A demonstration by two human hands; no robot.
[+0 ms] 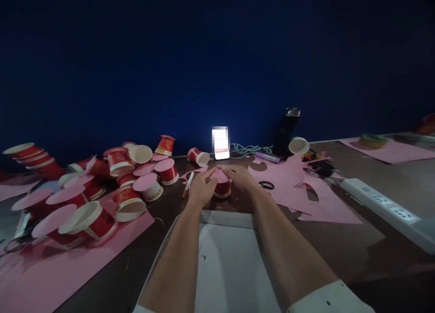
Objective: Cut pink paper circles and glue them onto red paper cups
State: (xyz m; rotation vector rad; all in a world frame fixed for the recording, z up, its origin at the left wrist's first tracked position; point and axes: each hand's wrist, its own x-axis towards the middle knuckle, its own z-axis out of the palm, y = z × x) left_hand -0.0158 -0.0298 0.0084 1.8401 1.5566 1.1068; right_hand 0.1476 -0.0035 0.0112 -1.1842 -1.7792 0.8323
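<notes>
A red paper cup [222,190] stands upside down at the centre, just beyond the white tray or box lid [227,219]. Pink paper [220,175] lies on its top. My left hand [204,188] is at the cup's left side, its fingers bent over the pink paper. From the right, my right hand [239,177] reaches over the same paper, fingertips close to those of the left. Both hands hold the pink paper against the cup; part of it is hidden under the fingers.
Many red cups [97,222], several topped with pink discs, crowd the left. Cut pink paper [285,186], scissors [267,185], a purple glue stick [268,157], a dark bottle [287,129] and a power strip [384,209] lie or stand right. A lit phone [221,143] is behind the hands.
</notes>
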